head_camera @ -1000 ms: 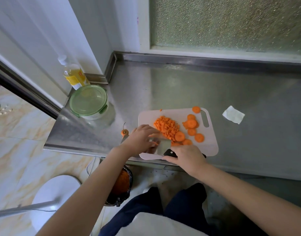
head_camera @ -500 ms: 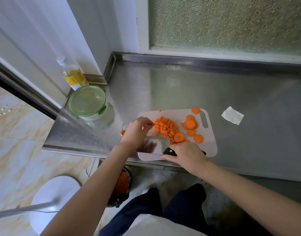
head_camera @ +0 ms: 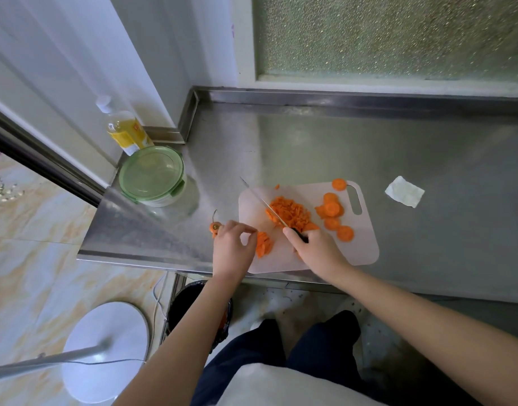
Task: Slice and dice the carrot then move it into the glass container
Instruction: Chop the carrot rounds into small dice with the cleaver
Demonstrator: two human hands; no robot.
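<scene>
Since half a second ago the knife (head_camera: pixel 263 202) has tipped from flat onto its edge, blade pointing far-left. On the tabletop (head_camera: pixel 369 148), the cutting board (head_camera: pixel 366 247) carries diced carrot (head_camera: pixel 292 213) mid-board. The lidded glass container (head_camera: pixel 152 175) stands apart, left. My right grip (head_camera: pixel 316 250) clasps the handle. My left grip (head_camera: pixel 234 244) curls by a cut stack (head_camera: pixel 263 244); I cannot tell if it holds it.

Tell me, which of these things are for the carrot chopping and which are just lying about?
For the job: knife in the right hand, cutting board, diced carrot, carrot slices, lidded glass container.
Lying about: oil bottle, paper scrap, carrot top, bin.
</scene>
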